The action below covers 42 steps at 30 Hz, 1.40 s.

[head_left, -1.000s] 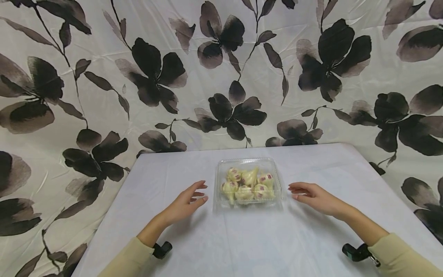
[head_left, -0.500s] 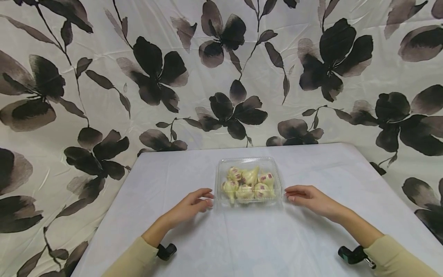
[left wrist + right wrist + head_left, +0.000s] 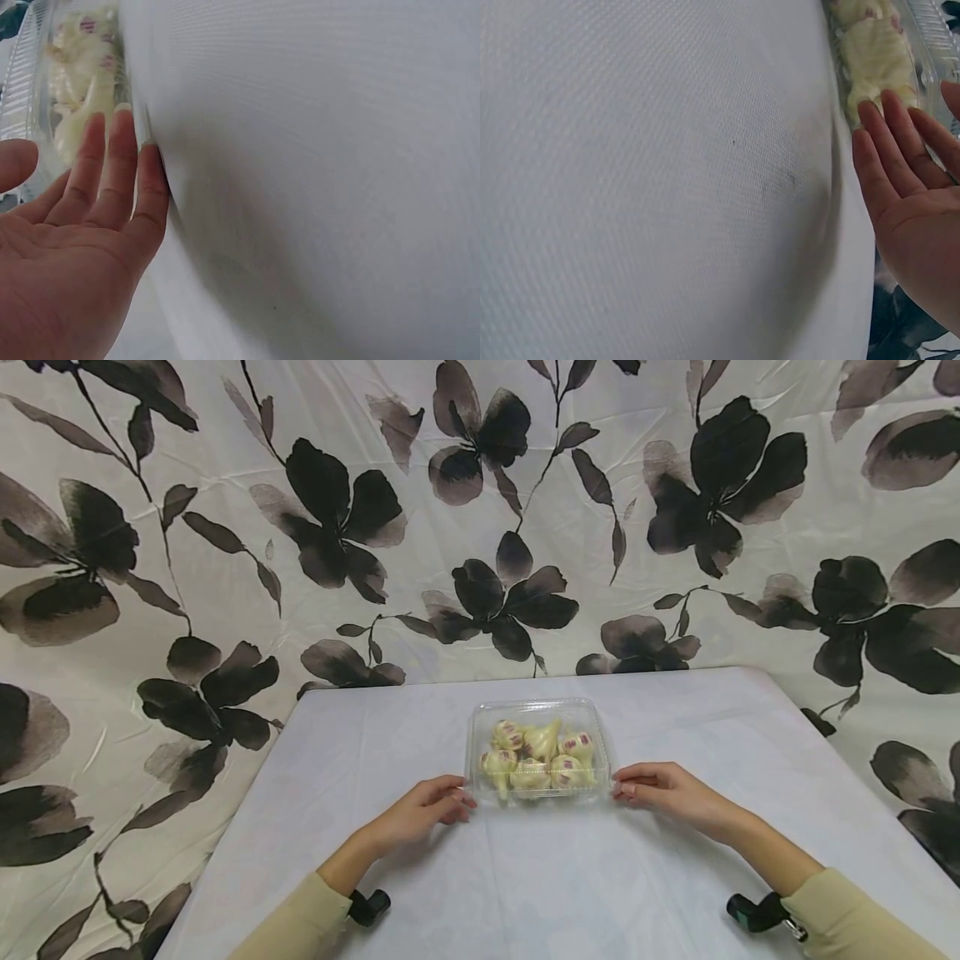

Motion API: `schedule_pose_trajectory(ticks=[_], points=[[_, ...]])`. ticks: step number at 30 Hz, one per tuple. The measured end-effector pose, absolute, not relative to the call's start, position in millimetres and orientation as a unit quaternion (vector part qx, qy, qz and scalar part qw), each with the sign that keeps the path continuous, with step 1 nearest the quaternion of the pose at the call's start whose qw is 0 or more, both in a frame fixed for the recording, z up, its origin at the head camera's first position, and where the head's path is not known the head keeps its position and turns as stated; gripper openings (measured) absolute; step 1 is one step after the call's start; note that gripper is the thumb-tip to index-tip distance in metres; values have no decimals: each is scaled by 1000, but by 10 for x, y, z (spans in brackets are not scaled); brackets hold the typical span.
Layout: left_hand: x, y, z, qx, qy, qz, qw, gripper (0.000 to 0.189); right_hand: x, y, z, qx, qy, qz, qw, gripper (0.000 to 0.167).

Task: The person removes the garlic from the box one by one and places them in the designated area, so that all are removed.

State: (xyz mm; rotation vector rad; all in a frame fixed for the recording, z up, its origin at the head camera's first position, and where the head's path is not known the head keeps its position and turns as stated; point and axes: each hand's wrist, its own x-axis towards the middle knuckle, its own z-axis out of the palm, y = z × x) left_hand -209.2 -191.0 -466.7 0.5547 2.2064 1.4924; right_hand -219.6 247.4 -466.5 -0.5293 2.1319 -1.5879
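Note:
A clear plastic clamshell box point(image 3: 480, 720) sits lidded on the white table. Inside lie several pale yellow, garlic-like bulbs point(image 3: 542, 743) with purple-red marks. My left hand point(image 3: 420, 812) is at the box's near left corner, its fingertips at the side wall. On the opposite side my right hand point(image 3: 675, 792) has its fingertips at the right wall. In the left wrist view the fingers point(image 3: 88, 166) are extended toward the box with the palm facing it. Extended fingers point(image 3: 889, 154) also show in the right wrist view. Whether the fingertips press the plastic cannot be told.
A white cloth covers the table point(image 3: 547, 877). Behind it hangs a light curtain point(image 3: 420, 539) with dark flowers, close to the table's far edge. A black wrist camera point(image 3: 370, 907) sits below the left forearm, another black wrist camera point(image 3: 757, 912) below the right.
Both hands have moved inward, the left to the right and slightly nearer, the right to the left, closing the gaps beside the box. The box has stayed in place.

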Motion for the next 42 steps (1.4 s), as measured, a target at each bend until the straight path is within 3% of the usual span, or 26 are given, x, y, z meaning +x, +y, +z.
schedule_pose_trajectory(ticks=[30, 42], points=[[-2125, -1893, -4719, 192, 774, 554, 238, 36, -2203, 2425, -4775, -203, 685, -657, 241, 44], [-2149, -1891, -4745, 180, 744, 588, 259, 37, -2216, 2408, -4817, -159, 643, -695, 278, 40]])
